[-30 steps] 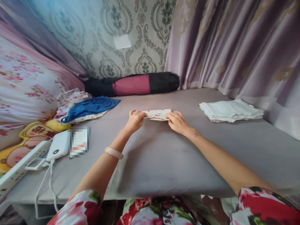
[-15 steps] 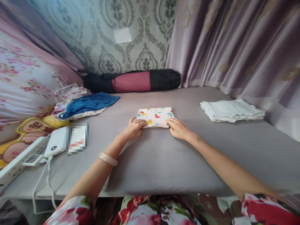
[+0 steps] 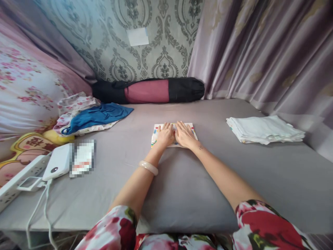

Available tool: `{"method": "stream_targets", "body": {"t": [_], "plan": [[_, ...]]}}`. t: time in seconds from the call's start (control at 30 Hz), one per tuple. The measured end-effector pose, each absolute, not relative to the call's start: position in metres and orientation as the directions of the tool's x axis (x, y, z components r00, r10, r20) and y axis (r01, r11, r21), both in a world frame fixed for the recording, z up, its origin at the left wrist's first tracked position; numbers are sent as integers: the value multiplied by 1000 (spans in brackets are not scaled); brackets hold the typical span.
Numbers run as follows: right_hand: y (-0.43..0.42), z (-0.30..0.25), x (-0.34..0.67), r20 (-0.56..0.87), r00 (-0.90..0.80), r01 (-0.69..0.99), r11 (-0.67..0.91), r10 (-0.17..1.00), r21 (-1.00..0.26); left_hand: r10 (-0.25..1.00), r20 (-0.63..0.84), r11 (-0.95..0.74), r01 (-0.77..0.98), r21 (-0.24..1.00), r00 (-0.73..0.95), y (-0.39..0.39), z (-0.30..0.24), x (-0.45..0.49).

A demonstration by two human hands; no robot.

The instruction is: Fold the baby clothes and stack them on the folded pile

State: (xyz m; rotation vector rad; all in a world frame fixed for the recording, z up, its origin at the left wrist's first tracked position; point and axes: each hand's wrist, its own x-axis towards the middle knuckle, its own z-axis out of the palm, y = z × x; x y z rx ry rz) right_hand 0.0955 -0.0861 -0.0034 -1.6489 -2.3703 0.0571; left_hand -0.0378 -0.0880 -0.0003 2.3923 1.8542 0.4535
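A small folded white cloth with coloured shapes (image 3: 155,133) lies on the grey bed sheet (image 3: 182,180) in the middle. My left hand (image 3: 165,135) and my right hand (image 3: 184,134) lie flat on top of it, side by side, fingers stretched out and pointing away from me. Both palms press on the cloth and cover most of it; only its edges show. A pale bangle (image 3: 148,167) sits on my left wrist.
A stack of folded white cloths (image 3: 264,129) lies at the right. A heap of unfolded clothes with a blue garment (image 3: 96,116) is at the left, by a floral pillow. A black and maroon roll bag (image 3: 148,91) lies against the wall. A white power bank (image 3: 57,166) with cables sits near left.
The cloth was held up folded by both hands, then laid flat with hands at its near corners. Now both hands have slid onto its top and lie flat.
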Motion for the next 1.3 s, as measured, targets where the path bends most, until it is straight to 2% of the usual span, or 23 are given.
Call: {"method": "stream_targets", "body": {"t": [0.2, 0.37, 0.63, 0.83, 1.13, 1.3], "plan": [[-76, -22, 94, 68, -336, 925, 343, 939, -162, 960, 122, -269, 952, 146, 253, -78, -21, -34], [-73, -25, 97, 87, -345, 921, 355, 935, -159, 948, 132, -305, 943, 130, 289, -72, -23, -38], [-71, -21, 99, 104, -353, 919, 366, 930, -149, 961, 150, -255, 957, 137, 234, -70, -22, -37], [-72, -25, 95, 106, -207, 959, 223, 973, -175, 976, 159, -166, 979, 117, 147, -70, -29, -35], [-70, -30, 102, 68, -47, 979, 59, 997, -194, 988, 154, -12, 986, 165, -14, -72, -30, -45], [-72, -26, 108, 19, -3, 973, 7, 1000, -231, 993, 100, 47, 976, 215, -70, -72, -29, -56]]}}
